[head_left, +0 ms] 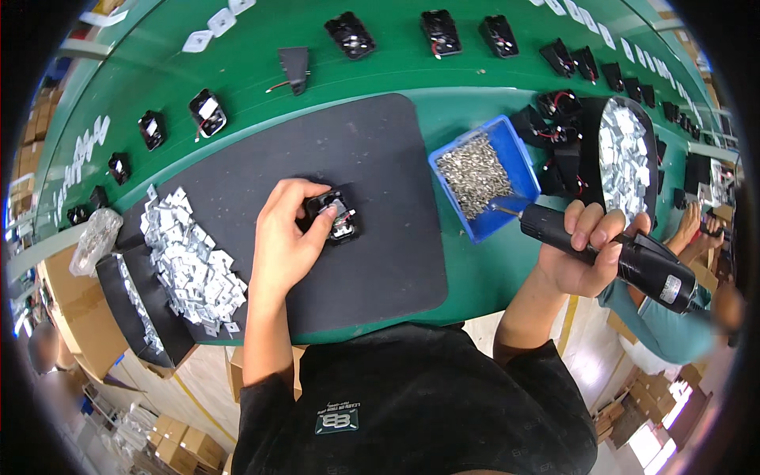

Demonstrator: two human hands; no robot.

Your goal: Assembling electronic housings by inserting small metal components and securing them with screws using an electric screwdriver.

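On the dark grey mat (372,277), my left hand (289,226) grips a small black plastic housing (342,229) between thumb and fingers. A light part shows inside the housing, partly hidden by the thumb. My right hand (590,241) is wrapped round a black electric screwdriver (633,265), held nearly level. Its bit points left, over the near right side of a blue bin (518,162). Many small silvery screws (475,174) lie heaped in that bin. Whether a screw sits on the bit is too small to tell.
Small metal plates (190,257) lie piled left of the mat; more fill a black tray (625,154) at right. Black housings (348,36) with wires line the green belt (261,67) beyond. Other housings (558,131) cluster beside the bin. A co-worker's hands (690,226) show at far right.
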